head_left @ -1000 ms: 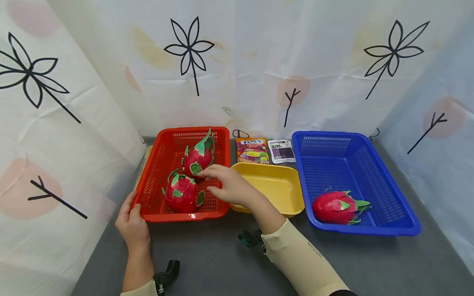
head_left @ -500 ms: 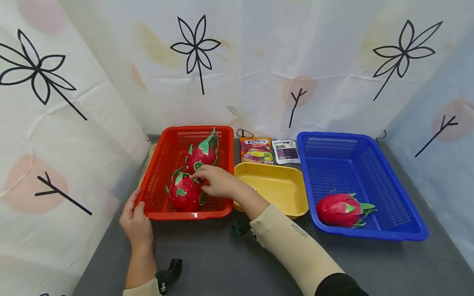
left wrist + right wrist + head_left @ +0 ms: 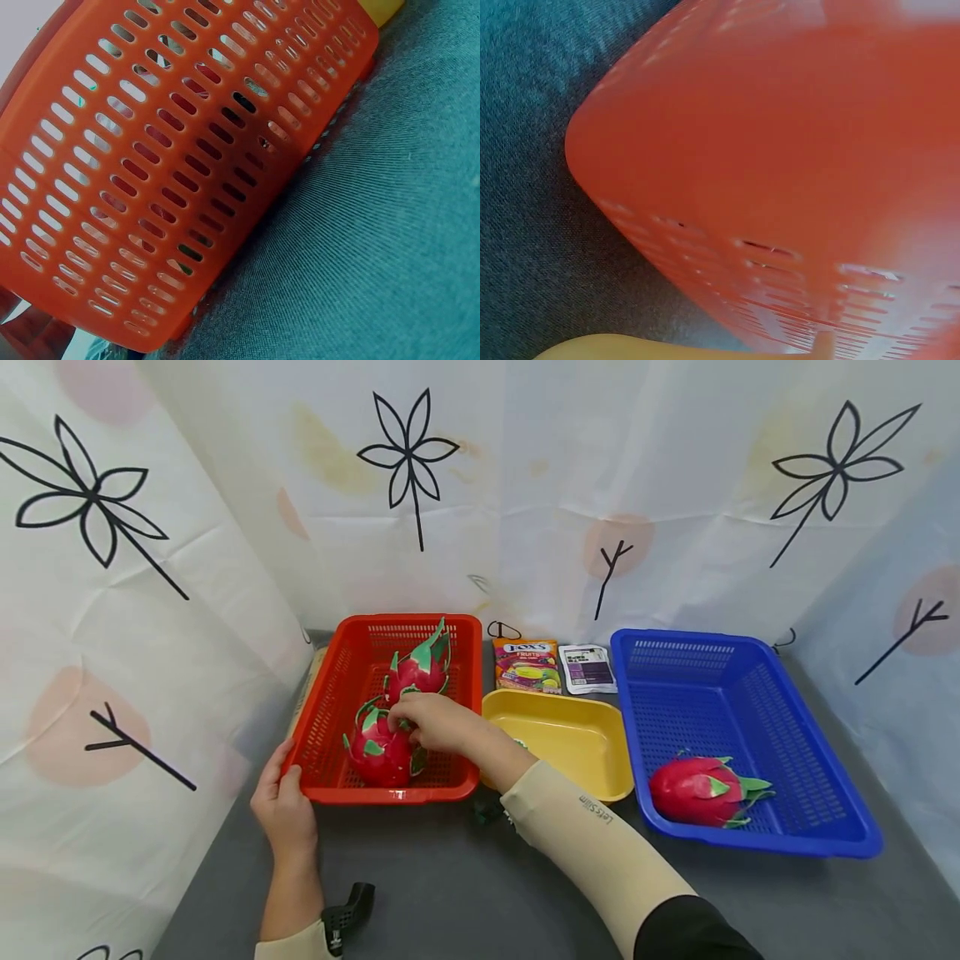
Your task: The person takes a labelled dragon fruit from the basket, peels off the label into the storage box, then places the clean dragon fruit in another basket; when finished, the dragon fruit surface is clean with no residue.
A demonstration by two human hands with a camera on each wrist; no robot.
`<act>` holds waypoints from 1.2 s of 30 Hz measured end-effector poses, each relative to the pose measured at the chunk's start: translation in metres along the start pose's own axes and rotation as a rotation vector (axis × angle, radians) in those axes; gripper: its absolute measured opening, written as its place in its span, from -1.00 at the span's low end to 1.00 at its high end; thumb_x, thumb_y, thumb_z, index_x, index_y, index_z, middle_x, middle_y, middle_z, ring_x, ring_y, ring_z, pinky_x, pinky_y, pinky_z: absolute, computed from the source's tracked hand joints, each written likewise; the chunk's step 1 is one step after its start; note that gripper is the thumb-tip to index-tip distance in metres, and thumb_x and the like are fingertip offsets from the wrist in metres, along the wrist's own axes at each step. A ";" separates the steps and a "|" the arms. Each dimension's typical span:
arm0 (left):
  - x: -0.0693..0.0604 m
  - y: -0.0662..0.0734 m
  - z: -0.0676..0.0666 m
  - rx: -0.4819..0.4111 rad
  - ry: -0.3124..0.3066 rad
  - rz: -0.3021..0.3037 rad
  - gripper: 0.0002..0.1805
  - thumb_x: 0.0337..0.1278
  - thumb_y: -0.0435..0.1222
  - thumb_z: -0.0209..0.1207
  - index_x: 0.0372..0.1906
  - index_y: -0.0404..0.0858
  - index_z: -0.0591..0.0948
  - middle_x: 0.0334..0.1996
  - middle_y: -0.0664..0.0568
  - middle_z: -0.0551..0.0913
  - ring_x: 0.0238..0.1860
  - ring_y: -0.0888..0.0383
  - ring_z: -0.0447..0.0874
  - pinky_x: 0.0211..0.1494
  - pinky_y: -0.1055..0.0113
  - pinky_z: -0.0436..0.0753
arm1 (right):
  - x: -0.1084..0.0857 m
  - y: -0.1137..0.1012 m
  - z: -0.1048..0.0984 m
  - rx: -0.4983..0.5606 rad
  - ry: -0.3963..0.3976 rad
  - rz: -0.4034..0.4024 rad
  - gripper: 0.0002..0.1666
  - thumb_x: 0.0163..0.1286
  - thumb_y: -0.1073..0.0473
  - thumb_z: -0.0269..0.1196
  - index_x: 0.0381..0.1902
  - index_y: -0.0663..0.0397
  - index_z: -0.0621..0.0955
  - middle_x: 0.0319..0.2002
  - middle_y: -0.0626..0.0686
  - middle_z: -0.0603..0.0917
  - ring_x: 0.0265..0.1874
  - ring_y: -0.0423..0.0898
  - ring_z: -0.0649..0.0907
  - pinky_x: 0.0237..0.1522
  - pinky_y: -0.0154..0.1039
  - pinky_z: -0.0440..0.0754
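In the head view, a red plastic basket (image 3: 315, 752) stands at left with two dragon fruits inside. My left hand (image 3: 285, 806) grips its front left rim; in the left wrist view, dark fingers (image 3: 34, 334) show beside the slotted wall. My right hand (image 3: 438, 725) reaches in over the right side, its bent fingers and thumb around the upper right of the front dragon fruit (image 3: 378, 756). Its fingertips are partly hidden. Just behind lies the rear dragon fruit (image 3: 418, 675), leaves upward. The right wrist view shows only the basket's outer wall (image 3: 727, 142) and its surroundings, no fingers.
A yellow tub (image 3: 577, 739) sits under my right forearm, beside the red basket. At right, a blue basket (image 3: 757, 842) holds another dragon fruit (image 3: 705, 792). An orange candy bag (image 3: 527, 666) and a white pouch (image 3: 587, 669) lie behind the tub, before a patterned curtain.
My right hand has come down onto the front dragon fruit, and its fingers have bent in around it. My left hand keeps its hold on the rim. The head view has shifted slightly.
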State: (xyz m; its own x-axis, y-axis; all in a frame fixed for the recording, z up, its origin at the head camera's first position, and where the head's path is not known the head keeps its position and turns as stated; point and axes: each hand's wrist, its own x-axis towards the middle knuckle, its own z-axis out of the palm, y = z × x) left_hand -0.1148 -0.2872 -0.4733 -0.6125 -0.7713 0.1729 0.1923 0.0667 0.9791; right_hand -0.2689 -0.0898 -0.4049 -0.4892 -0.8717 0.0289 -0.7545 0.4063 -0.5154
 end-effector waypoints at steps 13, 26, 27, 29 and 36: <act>0.001 0.001 -0.001 0.006 -0.013 -0.008 -0.57 0.49 -0.38 -0.02 0.32 -0.25 0.61 0.28 -0.14 0.58 0.10 0.12 0.60 0.09 0.49 0.62 | 0.003 0.000 0.003 -0.107 -0.022 -0.062 -0.56 0.25 0.27 0.49 0.07 -0.13 0.66 -0.04 -0.10 0.57 -0.16 -0.24 0.57 -0.12 -0.50 0.60; -0.001 -0.001 -0.001 0.023 -0.018 -0.025 -0.57 0.50 -0.36 -0.02 0.34 -0.20 0.61 0.32 -0.11 0.56 0.13 0.11 0.58 0.11 0.47 0.61 | -0.003 -0.004 0.001 -0.183 0.009 -0.155 -0.57 0.22 0.18 0.51 0.02 -0.17 0.65 -0.07 -0.13 0.56 -0.21 -0.29 0.58 -0.14 -0.53 0.57; -0.001 0.000 -0.001 0.023 -0.018 -0.025 -0.57 0.50 -0.35 -0.02 0.34 -0.19 0.61 0.32 -0.11 0.56 0.13 0.11 0.58 0.11 0.47 0.61 | -0.003 -0.005 0.001 -0.199 0.016 -0.166 -0.57 0.21 0.17 0.52 0.02 -0.18 0.64 -0.06 -0.13 0.56 -0.19 -0.29 0.57 -0.12 -0.52 0.57; -0.002 0.001 0.000 0.025 -0.019 -0.024 -0.57 0.50 -0.35 -0.02 0.34 -0.19 0.61 0.31 -0.11 0.56 0.13 0.10 0.58 0.11 0.46 0.61 | -0.003 -0.007 0.000 -0.231 0.027 -0.185 -0.56 0.20 0.15 0.53 0.01 -0.18 0.63 -0.05 -0.14 0.56 -0.14 -0.28 0.56 -0.09 -0.51 0.58; -0.002 0.002 0.000 0.029 -0.013 -0.015 -0.57 0.50 -0.36 -0.03 0.34 -0.26 0.60 0.30 -0.13 0.57 0.11 0.11 0.60 0.09 0.46 0.62 | -0.006 -0.016 -0.009 -0.276 0.014 -0.206 -0.46 0.15 0.14 0.56 0.08 -0.16 0.62 0.00 -0.12 0.58 -0.05 -0.25 0.57 -0.02 -0.47 0.60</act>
State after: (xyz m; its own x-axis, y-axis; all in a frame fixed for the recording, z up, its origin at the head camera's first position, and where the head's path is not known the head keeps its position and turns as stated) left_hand -0.1134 -0.2857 -0.4717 -0.6255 -0.7638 0.1591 0.1608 0.0733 0.9843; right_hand -0.2578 -0.0885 -0.3894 -0.3185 -0.9402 0.1206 -0.9271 0.2825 -0.2464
